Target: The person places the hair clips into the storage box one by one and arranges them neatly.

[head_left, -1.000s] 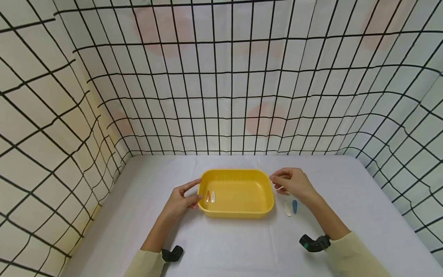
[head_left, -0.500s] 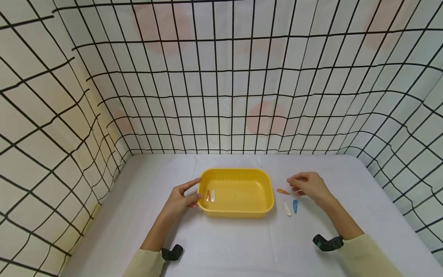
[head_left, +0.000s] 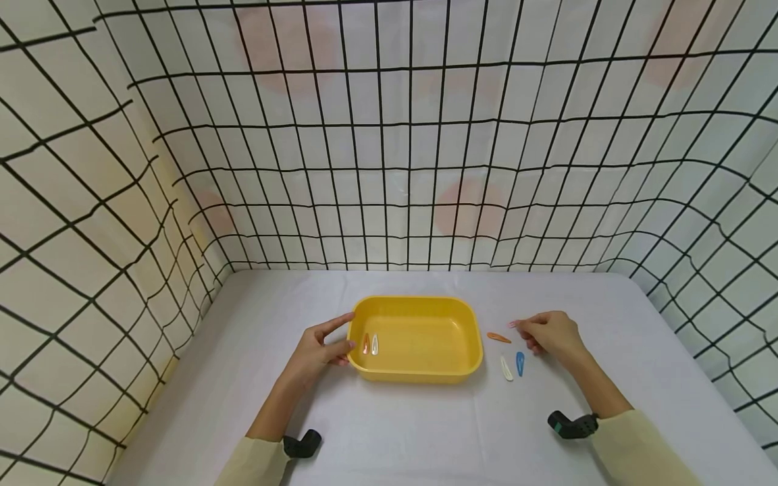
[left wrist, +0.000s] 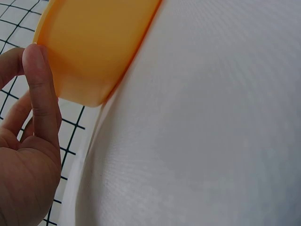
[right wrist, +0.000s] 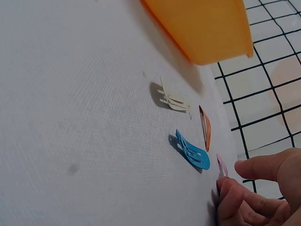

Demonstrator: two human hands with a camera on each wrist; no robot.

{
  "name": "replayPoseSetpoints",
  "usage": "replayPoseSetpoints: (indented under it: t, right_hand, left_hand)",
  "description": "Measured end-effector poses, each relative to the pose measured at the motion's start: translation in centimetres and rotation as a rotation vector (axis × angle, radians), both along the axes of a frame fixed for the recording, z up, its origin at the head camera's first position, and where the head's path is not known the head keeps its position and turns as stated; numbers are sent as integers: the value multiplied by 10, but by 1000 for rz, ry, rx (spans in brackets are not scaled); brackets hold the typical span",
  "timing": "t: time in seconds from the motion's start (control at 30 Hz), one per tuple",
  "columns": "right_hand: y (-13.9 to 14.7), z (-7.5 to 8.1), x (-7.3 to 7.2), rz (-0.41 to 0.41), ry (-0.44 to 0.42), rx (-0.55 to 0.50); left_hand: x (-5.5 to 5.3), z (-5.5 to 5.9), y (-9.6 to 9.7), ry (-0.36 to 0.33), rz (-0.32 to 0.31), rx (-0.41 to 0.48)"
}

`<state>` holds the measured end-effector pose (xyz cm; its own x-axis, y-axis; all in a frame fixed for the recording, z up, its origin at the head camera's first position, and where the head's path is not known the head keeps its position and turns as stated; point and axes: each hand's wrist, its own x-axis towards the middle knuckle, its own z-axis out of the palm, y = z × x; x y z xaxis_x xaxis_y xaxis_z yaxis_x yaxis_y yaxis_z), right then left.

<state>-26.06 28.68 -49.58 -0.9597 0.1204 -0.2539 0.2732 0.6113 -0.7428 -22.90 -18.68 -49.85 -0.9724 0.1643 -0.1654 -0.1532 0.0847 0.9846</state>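
Note:
My left hand (head_left: 317, 348) holds the left end of a yellow plastic tray (head_left: 419, 376), index finger and thumb at its rim. In the left wrist view, the thumb (left wrist: 41, 89) lies against the tray's end. Inside the tray are an orange hair clip (head_left: 366, 343) and a white hair clip (head_left: 374, 344). My right hand (head_left: 552, 335), right of the tray, pinches a pink hair clip (right wrist: 222, 165) at its fingertips, low over the cloth. Beside it lie a second orange hair clip (head_left: 499, 337), a blue hair clip (head_left: 519, 364) and a cream hair clip (head_left: 506, 368).
A white cloth (head_left: 413, 432) covers the table. Black grid netting (head_left: 401, 169) over pale walls stands behind the table and along both sides. A black camera mount sits on each wrist.
My right hand has moved right, away from the tray, and then down to the pink hair clip. The orange clip it covered has come into view. My left hand keeps its place.

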Motion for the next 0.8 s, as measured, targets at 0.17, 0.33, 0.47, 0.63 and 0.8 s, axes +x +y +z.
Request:
replayPoseSetpoints:
  t: [0.17, 0.33, 0.47, 0.63, 0.8]
  right_hand:
    - [1, -4, -5, -20, 5, 49]
    - [-3, -4, -12, -48, 38, 69]
    - [-9, -2, -14, -74, 67, 81]
    - [-14, 0, -14, -88, 80, 82]
    - [-16, 2, -12, -73, 91, 101]
  left_hand:
    - [-2, -2, 0, -7, -2, -8]
    - [-2, -2, 0, -8, -2, -6]
    - [-2, -2, 1, -3, -5, 2]
    - [-2, -2, 0, -13, 0, 6]
    - [-1, -4, 0, -13, 7, 6]
